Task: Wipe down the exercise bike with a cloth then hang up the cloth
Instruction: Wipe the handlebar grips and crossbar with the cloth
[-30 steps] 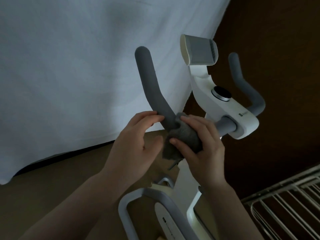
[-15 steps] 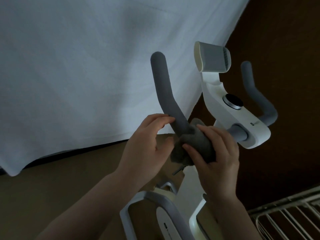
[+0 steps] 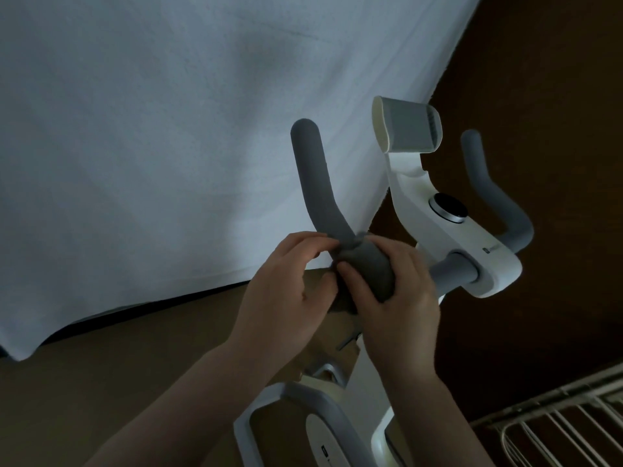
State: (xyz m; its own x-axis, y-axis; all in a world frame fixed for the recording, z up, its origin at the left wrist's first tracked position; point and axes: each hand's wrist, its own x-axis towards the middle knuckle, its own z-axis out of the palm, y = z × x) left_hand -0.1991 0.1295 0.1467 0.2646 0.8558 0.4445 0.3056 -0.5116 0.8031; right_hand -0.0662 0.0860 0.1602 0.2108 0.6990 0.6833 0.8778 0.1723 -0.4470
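Note:
The white exercise bike (image 3: 435,227) fills the right half of the view, with a grey left handlebar (image 3: 313,176) curving upward and a right handlebar (image 3: 488,193) behind the console. A grey cloth (image 3: 371,267) is wrapped around the bend of the left handlebar. My right hand (image 3: 401,298) grips the cloth around the bar from the right. On the left side of the bend, my left hand (image 3: 286,288) pinches the cloth's edge with curled fingertips.
A white sheet (image 3: 168,129) hangs behind the bike on the left. A wire drying rack (image 3: 556,429) shows at the bottom right corner. The bike's lower frame (image 3: 290,409) sits below my wrists. A round dial (image 3: 448,203) and a phone holder (image 3: 404,129) top the console.
Both hands stay at the bend of the left handlebar. My left fingers have closed in onto the cloth's edge, and the cloth is wrapped tighter round the bar.

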